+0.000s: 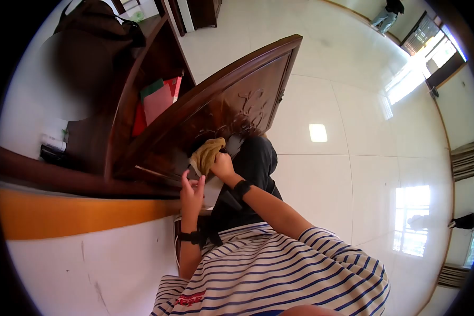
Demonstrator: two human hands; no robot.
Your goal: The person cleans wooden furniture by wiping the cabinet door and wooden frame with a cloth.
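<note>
My right hand (222,165) is closed on a yellow-brown cloth (208,154), which lies against the lower part of a dark carved wooden door (231,100). The door stands open from a dark cabinet (124,89). Just left of the cloth, my left hand (193,188) has its fingers apart, with nothing visible in them. A light-coloured edge shows beneath the cloth, too small to make out. Both wrists wear black bands.
Red and green books or folders (158,100) stand inside the cabinet. A dark bag (97,26) and a white bottle (53,141) are at the left. A person (389,16) stands far off at the upper right, on the tiled floor (321,195).
</note>
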